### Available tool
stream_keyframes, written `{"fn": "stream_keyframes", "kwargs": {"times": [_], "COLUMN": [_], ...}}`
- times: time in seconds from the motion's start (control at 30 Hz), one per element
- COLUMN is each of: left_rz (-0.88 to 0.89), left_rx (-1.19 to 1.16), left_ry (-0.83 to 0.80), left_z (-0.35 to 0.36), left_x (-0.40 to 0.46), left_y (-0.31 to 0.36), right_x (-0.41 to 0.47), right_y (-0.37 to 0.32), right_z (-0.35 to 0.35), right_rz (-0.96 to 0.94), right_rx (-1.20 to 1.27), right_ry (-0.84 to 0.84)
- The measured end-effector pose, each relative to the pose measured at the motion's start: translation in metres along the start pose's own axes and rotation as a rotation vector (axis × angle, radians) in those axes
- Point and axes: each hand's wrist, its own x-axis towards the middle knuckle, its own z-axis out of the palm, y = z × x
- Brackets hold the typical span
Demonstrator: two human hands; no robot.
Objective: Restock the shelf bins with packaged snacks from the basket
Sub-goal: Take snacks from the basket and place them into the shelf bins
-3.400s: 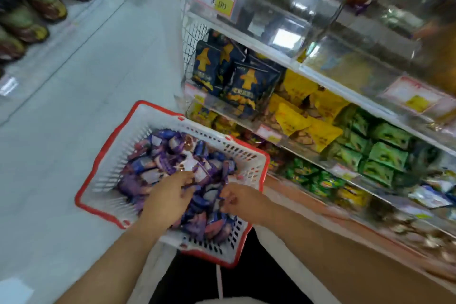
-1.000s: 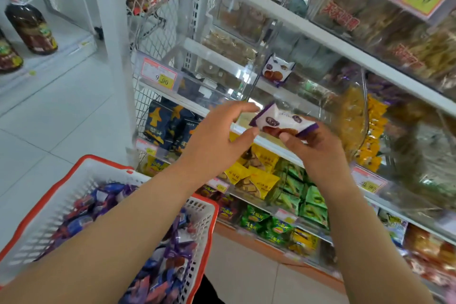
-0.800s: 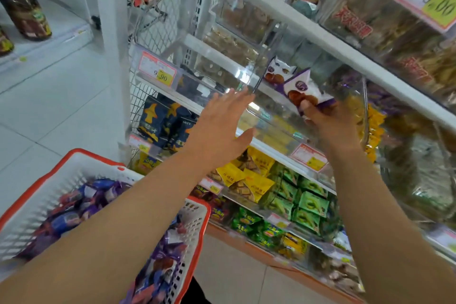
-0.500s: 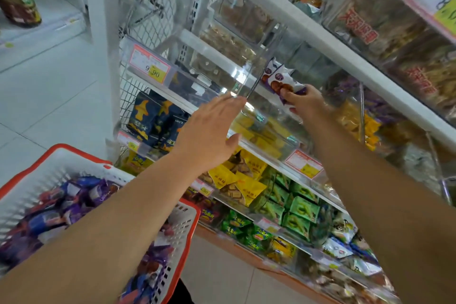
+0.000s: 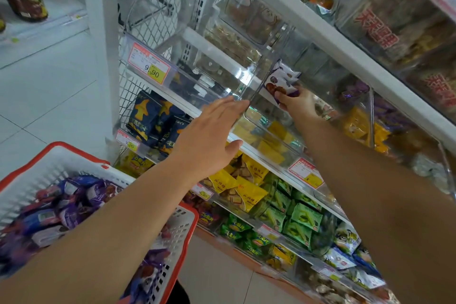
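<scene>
- While the head view is the only one, everything below comes from it: the right hand (image 5: 299,103) pinches a white-and-purple snack packet (image 5: 281,80) between thumb and fingers, raised at the open mouth of a clear shelf bin (image 5: 269,128), apparently above its front rim.
- Left hand (image 5: 209,140) is flat, fingers straight, holding nothing; fingertips reach the front corner of the bin, contact uncertain.
- Basket (image 5: 81,155), white with a red rim, sits low at the left, well apart from the bin, with a heap of purple packets inside.
- Risk: the pinch is only on the packet's lower end, so it could slip and fall short of the bin onto the shelf below or the floor.
- Risk: clear walls and glare hide the rim, so the packet could catch the edge and bounce out.
- Risk: neighbouring bins look alike; the packet could land in the wrong one. Which bin matches cannot be told.
- Risk: if the left hand pushes the bin, it may slide or tilt.
- Writing: price tag (image 5: 149,65) at upper left reads "9.90".
- Red Chinese characters on the upper right bins, not legible enough to transcribe.
- Other tags and packet print are too blurred.
</scene>
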Motion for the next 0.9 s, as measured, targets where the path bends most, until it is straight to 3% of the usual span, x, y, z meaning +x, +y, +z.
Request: {"fn": "stream_keyframes", "kwargs": {"times": [0.9], "left_rz": [0.052], "left_rx": [0.026], "left_ry": [0.045], "left_z": [0.002], "left_x": [-0.002], "left_y": [-0.004], "right_x": [-0.014], "right_y": [-0.004], "right_z": [-0.010], "right_rz": [0.098], "right_rx": [-0.078], "right_ry": [0.063]}}
